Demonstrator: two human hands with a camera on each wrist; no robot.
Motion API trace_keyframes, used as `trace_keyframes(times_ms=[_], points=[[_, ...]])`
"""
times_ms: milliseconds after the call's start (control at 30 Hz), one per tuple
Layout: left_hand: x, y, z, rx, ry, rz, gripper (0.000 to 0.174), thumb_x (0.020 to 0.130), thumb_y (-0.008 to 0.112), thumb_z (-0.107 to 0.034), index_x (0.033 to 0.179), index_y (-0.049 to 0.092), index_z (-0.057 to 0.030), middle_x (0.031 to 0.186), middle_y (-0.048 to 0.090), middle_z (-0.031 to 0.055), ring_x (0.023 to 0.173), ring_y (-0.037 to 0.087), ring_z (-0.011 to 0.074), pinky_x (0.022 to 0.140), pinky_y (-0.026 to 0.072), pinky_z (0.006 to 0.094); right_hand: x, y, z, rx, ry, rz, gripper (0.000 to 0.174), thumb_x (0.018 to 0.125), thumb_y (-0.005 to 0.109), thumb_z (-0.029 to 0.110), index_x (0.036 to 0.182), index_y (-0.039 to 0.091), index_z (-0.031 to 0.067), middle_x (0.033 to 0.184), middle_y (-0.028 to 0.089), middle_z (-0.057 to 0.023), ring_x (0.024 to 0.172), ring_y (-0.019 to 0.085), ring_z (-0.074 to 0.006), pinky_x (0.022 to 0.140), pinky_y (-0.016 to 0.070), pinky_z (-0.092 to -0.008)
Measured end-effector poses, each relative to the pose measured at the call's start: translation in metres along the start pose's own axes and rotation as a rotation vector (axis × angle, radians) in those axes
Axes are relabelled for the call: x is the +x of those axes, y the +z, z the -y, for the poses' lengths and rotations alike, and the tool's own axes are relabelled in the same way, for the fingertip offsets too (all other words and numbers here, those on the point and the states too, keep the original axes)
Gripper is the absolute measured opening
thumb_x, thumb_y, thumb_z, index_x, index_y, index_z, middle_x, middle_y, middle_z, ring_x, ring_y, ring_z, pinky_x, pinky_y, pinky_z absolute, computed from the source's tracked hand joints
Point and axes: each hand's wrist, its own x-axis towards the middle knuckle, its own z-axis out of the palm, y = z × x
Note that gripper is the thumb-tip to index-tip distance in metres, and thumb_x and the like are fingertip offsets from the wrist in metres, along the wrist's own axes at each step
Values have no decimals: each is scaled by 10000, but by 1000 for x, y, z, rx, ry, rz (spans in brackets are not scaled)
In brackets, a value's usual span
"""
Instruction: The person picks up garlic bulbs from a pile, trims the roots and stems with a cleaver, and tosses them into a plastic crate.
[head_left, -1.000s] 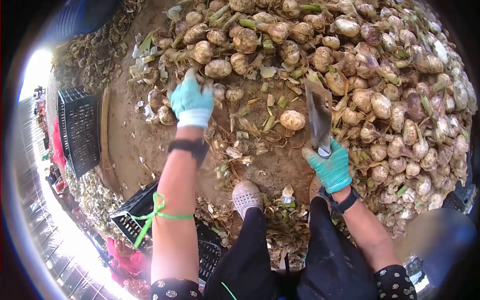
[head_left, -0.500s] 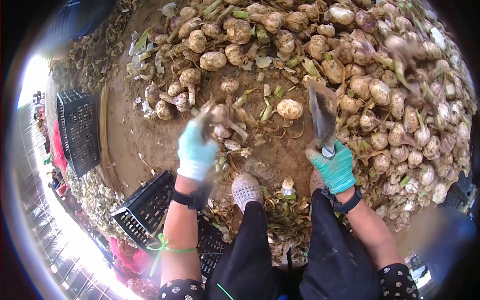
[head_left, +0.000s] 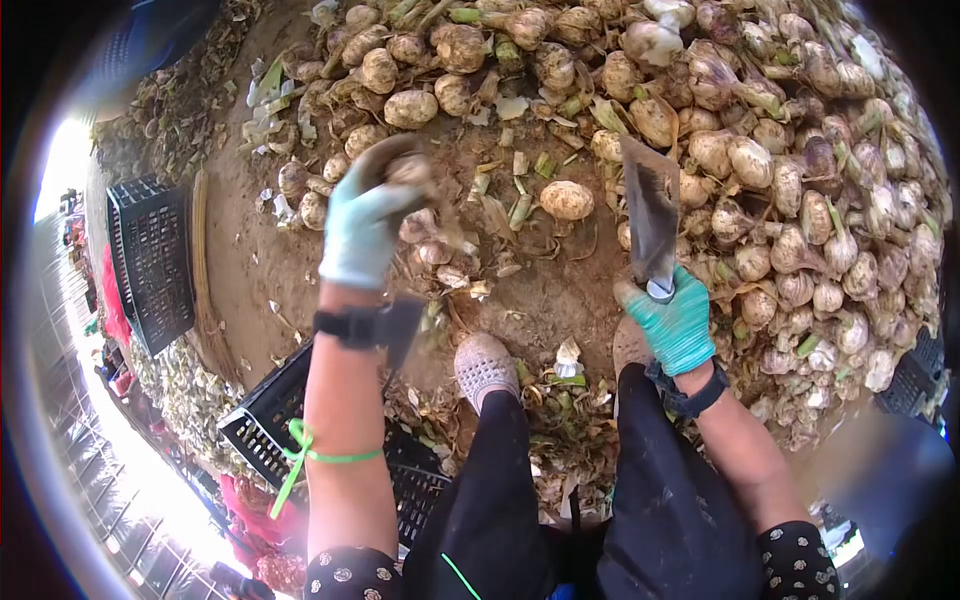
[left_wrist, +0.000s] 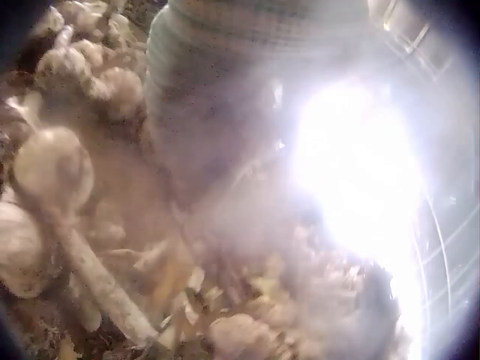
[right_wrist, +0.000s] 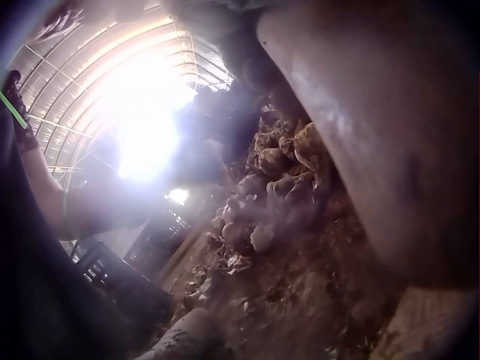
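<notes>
My left hand (head_left: 368, 215), in a pale teal glove with browned fingers, is over the soil at the near edge of the garlic. Its blurred fingers curl round a garlic bulb (head_left: 407, 170). In the left wrist view the glove (left_wrist: 217, 90) fills the top, and a bulb with a long stem (left_wrist: 56, 169) lies beside it. My right hand (head_left: 672, 325) grips the handle of a cleaver (head_left: 652, 215) over the ground beside the pile. The broad blade points away from me. A single round bulb (head_left: 567, 200) lies on the soil left of the blade.
A large garlic pile (head_left: 790, 200) covers the far side and right. Black crates (head_left: 155, 265) stand at left and near my left leg, with a straw broom (head_left: 205, 270) by one. Cut stems (head_left: 520, 205) litter the ground. My shoes (head_left: 487, 365) stand among trimmings.
My left hand reached to the far bulbs, drew back nearer my feet, and is now farther out and slightly left, a bulb in its fingers. My right hand with the cleaver has stayed nearly still.
</notes>
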Motion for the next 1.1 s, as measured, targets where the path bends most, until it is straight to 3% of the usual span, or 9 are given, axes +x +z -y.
trace_keyframes(times_ms=[100,233,300,433,500,700,867,1000,1100], points=[[-36,-34,-9,-423,10,42,289,735,518,-105,996,533,20,929,569,164,787,577,270,739,485,418,-2,1,-4,42,12,13,321,696,701,152,940,575,-15,761,582,-6,656,487,-67,613,424,-231],[-72,-47,-2,165,-193,-439,200,742,607,-131,882,592,11,747,596,67,633,560,141,552,469,245,-8,4,-6,-49,15,84,307,702,696,137,938,571,-15,742,572,5,646,480,-62,601,421,-225],[-82,-39,8,348,-219,-387,210,744,613,-88,925,588,16,747,601,63,611,556,114,512,442,202,-11,5,-5,-91,-6,84,303,701,698,138,931,569,-12,725,565,7,635,476,-57,583,418,-220],[-95,-11,11,780,-24,-346,280,728,609,-28,1003,573,13,815,614,57,669,575,115,585,469,244,-14,6,-7,-35,-47,44,307,698,701,150,925,571,-10,721,566,6,629,472,-52,569,417,-217],[-101,4,-7,1072,354,-304,288,710,594,22,997,577,5,800,606,69,610,552,98,551,465,225,-18,6,-3,-36,42,58,311,700,703,158,927,571,-9,718,565,4,631,470,-50,573,421,-220],[-60,7,26,1822,118,80,454,663,534,-26,1100,502,-148,1154,490,142,796,585,342,701,487,413,-21,15,-6,-93,-51,101,323,702,707,172,931,572,-12,726,576,-4,639,475,-54,582,427,-226],[-90,-5,-3,1689,15,-119,435,674,528,-50,1107,502,-81,1048,553,148,899,555,326,752,463,381,-22,6,-9,-116,-44,55,311,706,702,168,921,573,-15,688,551,9,601,461,-46,553,415,-209],[-171,-44,-79,1950,414,-384,393,677,545,-7,1066,551,-67,886,591,148,754,589,309,651,484,364,-22,-1,-8,-56,-18,39,289,717,685,128,937,566,-17,687,549,14,582,469,-47,532,419,-205],[-234,-86,-117,2107,-272,-532,463,678,595,-53,1130,496,-76,1023,541,175,872,559,332,735,457,383,-23,10,-10,32,-36,41,268,720,683,121,918,565,-16,690,549,16,583,470,-48,537,421,-201]])
